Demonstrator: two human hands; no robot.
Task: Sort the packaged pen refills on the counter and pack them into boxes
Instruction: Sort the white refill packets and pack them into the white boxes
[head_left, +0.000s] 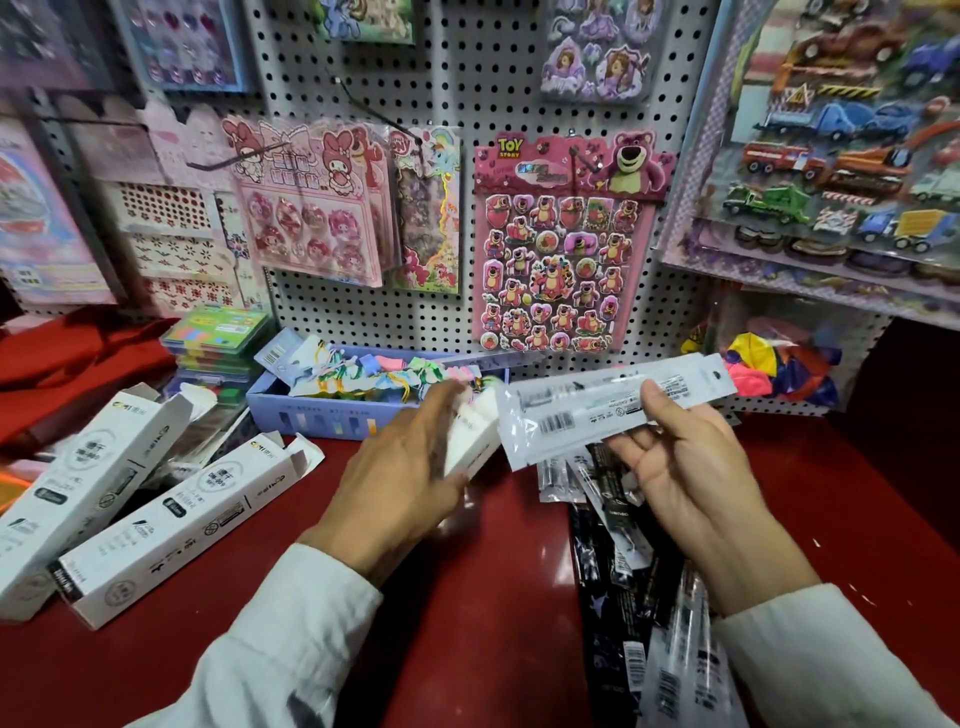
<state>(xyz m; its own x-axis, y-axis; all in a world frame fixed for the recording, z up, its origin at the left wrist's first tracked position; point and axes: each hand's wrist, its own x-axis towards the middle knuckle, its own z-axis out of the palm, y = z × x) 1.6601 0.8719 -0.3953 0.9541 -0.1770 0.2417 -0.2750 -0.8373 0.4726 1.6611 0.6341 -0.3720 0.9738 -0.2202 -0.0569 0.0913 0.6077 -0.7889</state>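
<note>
My right hand (691, 467) grips a clear and white pen refill packet (582, 410), held level above the red counter (467, 597). My left hand (400, 473) is closed on a white carton (475, 436), blurred, whose end meets the packet's left end. A pile of black and clear refill packets (634, 587) lies on the counter under my right hand and runs toward the front edge. Two long white refill boxes (171, 525) with open end flaps lie side by side at the left.
A blue tray (311, 410) of pastel packets stands against the pegboard (457, 322). Stacked plastic cases (218, 338) sit to its left, red cloth (72, 358) further left. Sticker sheets hang on the pegboard. A bag of balloons (779, 364) lies at the right.
</note>
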